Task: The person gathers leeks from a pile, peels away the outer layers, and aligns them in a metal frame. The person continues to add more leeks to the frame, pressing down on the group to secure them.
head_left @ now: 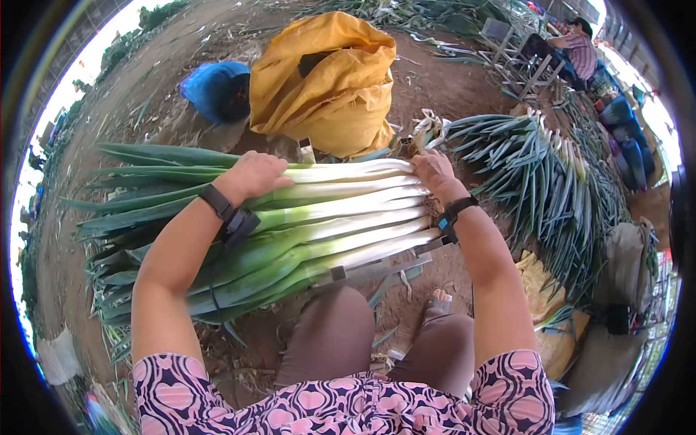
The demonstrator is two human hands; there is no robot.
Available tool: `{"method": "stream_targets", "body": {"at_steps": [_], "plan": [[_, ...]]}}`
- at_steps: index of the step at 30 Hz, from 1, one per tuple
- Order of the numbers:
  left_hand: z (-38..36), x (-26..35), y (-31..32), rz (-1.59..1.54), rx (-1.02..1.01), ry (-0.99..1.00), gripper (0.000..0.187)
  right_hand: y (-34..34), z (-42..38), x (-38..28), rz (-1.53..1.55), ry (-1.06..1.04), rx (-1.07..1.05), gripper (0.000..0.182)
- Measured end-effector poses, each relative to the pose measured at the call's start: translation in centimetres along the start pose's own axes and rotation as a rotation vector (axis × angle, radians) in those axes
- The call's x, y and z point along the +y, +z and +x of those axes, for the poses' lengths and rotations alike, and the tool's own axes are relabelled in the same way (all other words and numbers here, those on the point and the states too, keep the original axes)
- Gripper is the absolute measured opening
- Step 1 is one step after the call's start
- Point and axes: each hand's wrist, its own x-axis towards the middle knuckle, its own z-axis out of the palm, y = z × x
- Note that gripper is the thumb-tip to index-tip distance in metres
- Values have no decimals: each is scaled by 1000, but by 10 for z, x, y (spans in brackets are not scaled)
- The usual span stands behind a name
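A row of thick leeks (341, 210) lies sideways in front of me, white stems to the right and green leaves spreading left. They rest on a low stand whose light metal bar (377, 270) shows along the near side. My left hand (257, 175) is closed over the farthest leek where white turns to green; its fingertips are partly hidden. At the root end, my right hand (434, 172) curls round the tip of that same far leek. Brown roots show below the right wrist, at the ends of the nearer stems.
Beyond the stand sit an orange sack (326, 87) and a blue bag (217, 90) on bare soil. A big pile of leeks (544, 174) lies to the right. Farther back, a person (580, 51) sits among more leeks. Grey sacks (627, 264) stand at the right edge.
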Motion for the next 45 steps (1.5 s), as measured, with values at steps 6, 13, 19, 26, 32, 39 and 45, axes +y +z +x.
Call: {"method": "stream_targets", "body": {"at_steps": [6, 13, 19, 26, 32, 39, 45], "plan": [[9, -3, -20, -284, -378, -3, 51, -10, -2, 5, 2, -87, -111, 18], [-1, 13, -1, -164, -297, -33, 48, -5, 5, 1, -120, -98, -177, 23], [-17, 25, 1, -122, -45, 2, 50, 9, -14, -15, -223, -63, -56, 20], [-32, 53, 3, 44, -114, -119, 76, 10, -34, -33, -210, 1, 20, 26], [-25, 52, 3, -6, -138, -81, 71, 21, -31, -31, -298, -35, 16, 32], [-20, 20, 41, -79, 12, 1, 67, 27, -90, 2, 456, -118, 574, 16], [-18, 14, 30, 21, -18, -8, 64, 91, -351, 54, 865, 330, 197, 35]]}}
